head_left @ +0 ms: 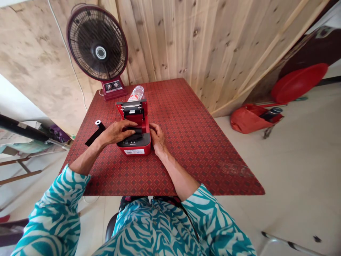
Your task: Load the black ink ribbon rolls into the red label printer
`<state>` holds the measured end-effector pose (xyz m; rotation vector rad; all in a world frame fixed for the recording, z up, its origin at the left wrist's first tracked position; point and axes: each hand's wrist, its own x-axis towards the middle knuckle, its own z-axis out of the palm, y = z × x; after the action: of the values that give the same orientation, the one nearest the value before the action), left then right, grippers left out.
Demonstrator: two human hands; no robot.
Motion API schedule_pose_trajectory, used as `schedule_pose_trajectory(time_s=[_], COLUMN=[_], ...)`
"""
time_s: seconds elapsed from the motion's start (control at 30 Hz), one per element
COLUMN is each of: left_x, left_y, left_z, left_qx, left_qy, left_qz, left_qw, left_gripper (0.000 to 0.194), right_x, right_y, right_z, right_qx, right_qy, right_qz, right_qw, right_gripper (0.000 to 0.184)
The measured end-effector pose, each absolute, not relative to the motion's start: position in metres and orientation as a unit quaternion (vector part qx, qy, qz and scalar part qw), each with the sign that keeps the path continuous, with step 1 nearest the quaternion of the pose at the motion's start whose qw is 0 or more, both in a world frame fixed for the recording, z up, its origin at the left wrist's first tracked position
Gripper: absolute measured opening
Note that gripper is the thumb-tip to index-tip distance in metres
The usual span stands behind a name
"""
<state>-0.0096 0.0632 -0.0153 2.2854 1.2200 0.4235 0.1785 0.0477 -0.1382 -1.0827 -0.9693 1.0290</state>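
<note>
Tabletop, centre-left: open device apparently worked by half-open left hand, braced by curled right hand; holds unclear, steadiness advised next.

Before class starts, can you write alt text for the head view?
A person's left hand reaches into a small red machine with its lid raised, the right hand at its side. Around it on the patterned table: a partly unrolled black roll, a bottle and a fan.
</note>
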Motion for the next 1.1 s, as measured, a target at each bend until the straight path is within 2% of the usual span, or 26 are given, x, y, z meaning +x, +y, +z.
schedule_pose_trajectory(time_s=[0.2, 0.3, 0.37, 0.57, 0.97, 1.1], left_x=[-0.02, -0.032, -0.039, -0.051, -0.019, -0.016], left_y=[0.053, 0.044, 0.037, 0.022, 0.024, 0.029], left_z=[-0.018, -0.022, -0.026, -0.034, -0.01, -0.012], left_qx=[0.784, 0.734, 0.718, 0.749, 0.876, 0.884], left_qy=[0.46, 0.482, 0.493, 0.487, 0.401, 0.393], left_qz=[0.275, 0.363, 0.38, 0.316, 0.192, 0.196], left_qw=[0.312, 0.311, 0.312, 0.321, 0.188, 0.163], left_gripper=[0.046, 0.049, 0.052, 0.053, 0.038, 0.027], right_x=[0.178, 0.179, 0.179, 0.18, 0.178, 0.179], right_y=[0.047, 0.046, 0.046, 0.047, 0.049, 0.049], right_z=[-0.138, -0.136, -0.135, -0.138, -0.142, -0.14], right_qx=[-0.477, -0.475, -0.473, -0.487, -0.478, -0.481], right_qy=[-0.426, -0.425, -0.427, -0.424, -0.418, -0.421], right_qz=[0.442, 0.445, 0.447, 0.436, 0.447, 0.44], right_qw=[0.629, 0.628, 0.628, 0.627, 0.63, 0.63], right_gripper=[0.029, 0.03, 0.031, 0.031, 0.032, 0.032])
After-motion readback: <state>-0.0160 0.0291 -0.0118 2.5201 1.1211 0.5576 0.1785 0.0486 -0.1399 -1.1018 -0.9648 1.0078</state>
